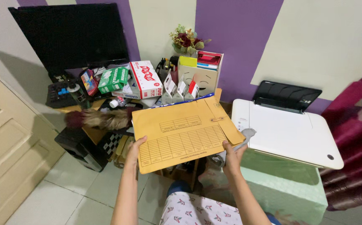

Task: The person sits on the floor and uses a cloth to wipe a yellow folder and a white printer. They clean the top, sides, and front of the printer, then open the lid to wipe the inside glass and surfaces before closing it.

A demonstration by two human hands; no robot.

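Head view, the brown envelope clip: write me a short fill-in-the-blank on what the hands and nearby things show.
1. The brown envelope is held by ____ hands.
2. The left hand grips its near ____ corner.
3. Beside the right hand sits a white ____.
4. The monitor screen is ____.

Missing words: both; left; printer; dark

You're in a home office corner: a black flat monitor (70,35), a white flatbed printer (287,133) and a beige desk organiser of stationery (199,75) crowd the cluttered wooden tabletop (95,133).
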